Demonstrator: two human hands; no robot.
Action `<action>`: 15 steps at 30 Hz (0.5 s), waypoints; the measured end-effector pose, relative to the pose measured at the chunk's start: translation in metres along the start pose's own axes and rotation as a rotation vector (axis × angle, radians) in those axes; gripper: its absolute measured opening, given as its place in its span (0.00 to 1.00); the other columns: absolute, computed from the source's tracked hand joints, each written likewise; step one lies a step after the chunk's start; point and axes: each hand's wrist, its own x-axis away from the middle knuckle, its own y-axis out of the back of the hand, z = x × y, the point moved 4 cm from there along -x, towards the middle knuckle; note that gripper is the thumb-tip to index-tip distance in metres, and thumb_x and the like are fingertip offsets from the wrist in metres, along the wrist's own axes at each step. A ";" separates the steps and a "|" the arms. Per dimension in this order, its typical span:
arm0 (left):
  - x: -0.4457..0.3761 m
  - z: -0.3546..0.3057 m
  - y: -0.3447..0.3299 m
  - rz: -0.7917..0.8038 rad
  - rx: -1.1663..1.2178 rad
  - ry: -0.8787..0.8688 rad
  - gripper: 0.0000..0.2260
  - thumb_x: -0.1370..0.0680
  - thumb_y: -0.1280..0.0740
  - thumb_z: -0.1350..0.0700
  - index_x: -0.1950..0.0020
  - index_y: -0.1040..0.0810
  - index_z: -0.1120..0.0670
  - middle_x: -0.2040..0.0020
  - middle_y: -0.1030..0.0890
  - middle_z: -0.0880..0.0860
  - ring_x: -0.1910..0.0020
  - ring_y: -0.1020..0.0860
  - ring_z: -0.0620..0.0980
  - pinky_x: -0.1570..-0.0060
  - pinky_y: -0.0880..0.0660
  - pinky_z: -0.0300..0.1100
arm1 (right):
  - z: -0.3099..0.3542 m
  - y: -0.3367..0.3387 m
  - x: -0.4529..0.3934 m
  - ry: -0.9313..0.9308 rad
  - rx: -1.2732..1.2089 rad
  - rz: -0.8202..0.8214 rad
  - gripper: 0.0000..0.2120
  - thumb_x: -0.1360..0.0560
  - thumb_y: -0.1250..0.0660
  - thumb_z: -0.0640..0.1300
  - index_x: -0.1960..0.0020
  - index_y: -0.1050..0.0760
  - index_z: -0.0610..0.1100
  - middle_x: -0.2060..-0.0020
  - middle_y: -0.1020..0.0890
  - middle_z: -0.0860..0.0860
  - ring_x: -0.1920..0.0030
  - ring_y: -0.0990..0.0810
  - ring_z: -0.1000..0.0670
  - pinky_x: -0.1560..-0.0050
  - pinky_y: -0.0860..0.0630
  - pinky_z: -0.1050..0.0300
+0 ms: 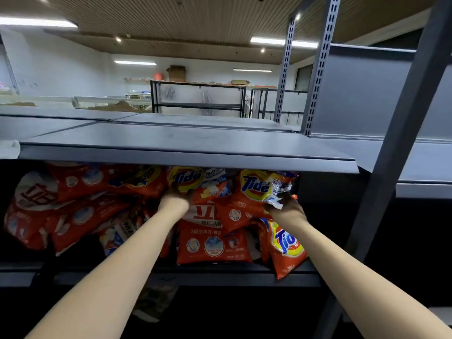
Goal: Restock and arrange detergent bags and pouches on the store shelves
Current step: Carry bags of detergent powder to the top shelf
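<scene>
Orange and red detergent bags fill the middle shelf (171,270) under a bare grey shelf board (186,152). My left hand (175,195) reaches in and grips the lower edge of a Tide bag (187,178) leaning at the back. My right hand (285,206) pinches the crumpled corner of a second Tide bag (256,187). Between my arms stands a red bag with Chinese lettering (212,241). Another Tide bag (286,248) hangs tilted over the shelf's front edge at the right. My fingertips are in shadow.
A heap of red bags (61,206) lies slumped at the left of the same shelf. A grey upright post (401,148) slants past the right side. Dark space lies below the shelf, with some packaging (156,302) there.
</scene>
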 end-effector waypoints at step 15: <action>-0.046 0.019 -0.025 -0.097 0.443 0.108 0.37 0.24 0.33 0.44 0.23 0.47 0.58 0.27 0.37 0.61 0.30 0.35 0.61 0.32 0.36 0.56 | -0.020 -0.018 -0.044 -0.160 -0.195 -0.028 0.45 0.34 0.24 0.57 0.28 0.43 0.37 0.39 0.25 0.39 0.40 0.25 0.41 0.46 0.26 0.49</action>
